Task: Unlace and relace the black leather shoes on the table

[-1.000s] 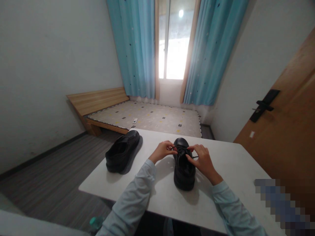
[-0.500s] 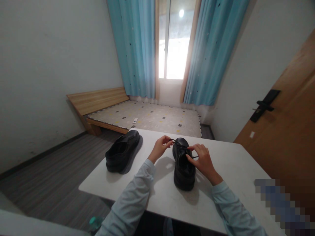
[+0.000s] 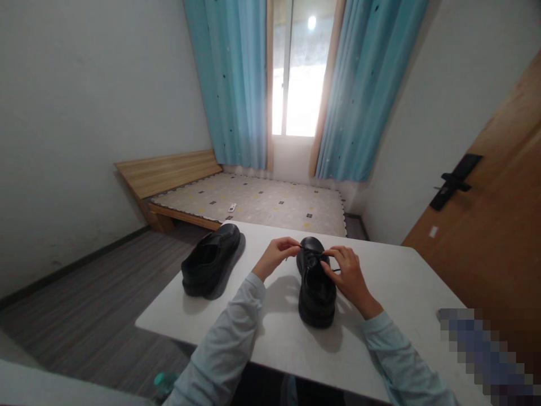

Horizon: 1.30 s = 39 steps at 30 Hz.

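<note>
A black lace-up shoe (image 3: 316,304) stands on the white table, toe pointing away from me. At its left side, my left hand (image 3: 276,255) pinches a dark shoelace (image 3: 301,246) between thumb and fingers. My right hand (image 3: 346,273) is at the shoe's right side, its thumb and forefinger closed on lace near the tongue; a short lace end sticks out beside that hand. Exactly how the laces cross is too small to make out. The other black shoe (image 3: 209,262) rests to the left, touched by neither hand.
The white table (image 3: 380,349) reaches to a bed (image 3: 270,197) with a small white object (image 3: 232,207) on it. A wooden door (image 3: 499,225) is at the right, near a blurred-out patch on the table. A green-capped bottle (image 3: 164,382) stands low at the left.
My left hand has shifted slightly right, closer to the shoe's laces. My right hand has barely moved, and both shoes stay in place.
</note>
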Tool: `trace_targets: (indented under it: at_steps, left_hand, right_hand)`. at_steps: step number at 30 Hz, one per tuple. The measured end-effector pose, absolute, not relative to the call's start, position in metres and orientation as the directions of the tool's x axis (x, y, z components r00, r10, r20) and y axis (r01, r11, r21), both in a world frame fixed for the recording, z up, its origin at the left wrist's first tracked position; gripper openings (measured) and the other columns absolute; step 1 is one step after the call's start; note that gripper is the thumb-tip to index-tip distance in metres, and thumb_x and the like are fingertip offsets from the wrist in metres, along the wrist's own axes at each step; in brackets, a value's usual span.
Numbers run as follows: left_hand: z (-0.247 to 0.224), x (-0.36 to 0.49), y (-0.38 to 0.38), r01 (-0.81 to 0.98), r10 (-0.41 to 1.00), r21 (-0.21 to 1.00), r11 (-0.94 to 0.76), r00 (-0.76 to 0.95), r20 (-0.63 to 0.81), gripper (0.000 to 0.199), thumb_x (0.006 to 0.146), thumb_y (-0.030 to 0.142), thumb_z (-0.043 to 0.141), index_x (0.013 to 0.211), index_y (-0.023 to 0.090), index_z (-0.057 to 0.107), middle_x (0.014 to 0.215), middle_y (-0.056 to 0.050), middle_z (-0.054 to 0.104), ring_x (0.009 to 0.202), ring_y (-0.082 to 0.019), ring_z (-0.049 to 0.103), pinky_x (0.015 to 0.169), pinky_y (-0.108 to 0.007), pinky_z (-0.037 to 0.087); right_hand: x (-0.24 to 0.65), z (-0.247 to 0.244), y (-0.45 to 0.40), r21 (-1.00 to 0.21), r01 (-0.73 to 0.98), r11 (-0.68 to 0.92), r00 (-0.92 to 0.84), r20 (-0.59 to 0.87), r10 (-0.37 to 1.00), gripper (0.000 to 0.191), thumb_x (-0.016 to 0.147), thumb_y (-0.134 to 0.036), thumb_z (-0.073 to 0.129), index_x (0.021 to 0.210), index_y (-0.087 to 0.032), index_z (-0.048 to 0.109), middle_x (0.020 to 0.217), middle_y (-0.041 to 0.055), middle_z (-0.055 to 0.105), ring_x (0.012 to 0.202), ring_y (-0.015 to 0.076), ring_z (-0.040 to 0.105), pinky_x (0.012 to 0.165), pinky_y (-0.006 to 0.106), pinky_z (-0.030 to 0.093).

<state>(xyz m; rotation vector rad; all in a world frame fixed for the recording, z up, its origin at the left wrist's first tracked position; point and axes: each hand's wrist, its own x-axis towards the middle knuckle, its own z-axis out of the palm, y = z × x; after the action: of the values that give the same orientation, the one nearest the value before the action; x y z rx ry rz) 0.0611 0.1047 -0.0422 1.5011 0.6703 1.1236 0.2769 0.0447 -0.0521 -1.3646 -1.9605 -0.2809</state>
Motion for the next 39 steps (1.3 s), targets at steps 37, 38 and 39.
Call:
trace_targets:
  at_steps: [37, 38, 39]
  left_hand:
    - [-0.052, 0.072, 0.103, 0.188, 0.741, 0.796, -0.575, 0.533, 0.409, 0.032, 0.076, 0.029, 0.067, 0.108, 0.025, 0.065, 0.120, -0.007, 0.058, 0.111, -0.021, 0.053, 0.087, -0.033, 0.046]
    - [-0.052, 0.072, 0.103, 0.188, 0.743, 0.799, -0.570, 0.534, 0.404, 0.032, 0.076, 0.029, 0.067, 0.108, 0.025, 0.065, 0.121, -0.008, 0.057, 0.112, -0.021, 0.053, 0.088, -0.033, 0.046]
    - [-0.053, 0.072, 0.103, 0.187, 0.745, 0.802, -0.567, 0.533, 0.402, 0.032, 0.076, 0.029, 0.067, 0.108, 0.025, 0.065, 0.121, -0.008, 0.057, 0.112, -0.021, 0.053, 0.088, -0.034, 0.046]
  right_hand:
    - [0.284, -0.058, 0.063, -0.834, 0.469, 0.291, 0.057, 0.358, 0.932, 0.029, 0.073, -0.047, 0.061, 0.076, -0.017, 0.062, 0.076, 0.0059, 0.064, 0.067, 0.0183, 0.058, 0.059, 0.030, 0.045]
    - [0.283, -0.059, 0.063, -0.833, 0.469, 0.293, 0.064, 0.363, 0.930, 0.030, 0.073, -0.047, 0.060, 0.075, -0.017, 0.062, 0.076, 0.0056, 0.063, 0.067, 0.0183, 0.058, 0.059, 0.030, 0.045]
    - [0.283, -0.060, 0.064, -0.832, 0.470, 0.295, 0.071, 0.369, 0.927, 0.029, 0.074, -0.047, 0.060, 0.075, -0.018, 0.061, 0.075, 0.0053, 0.063, 0.067, 0.0183, 0.058, 0.059, 0.030, 0.045]
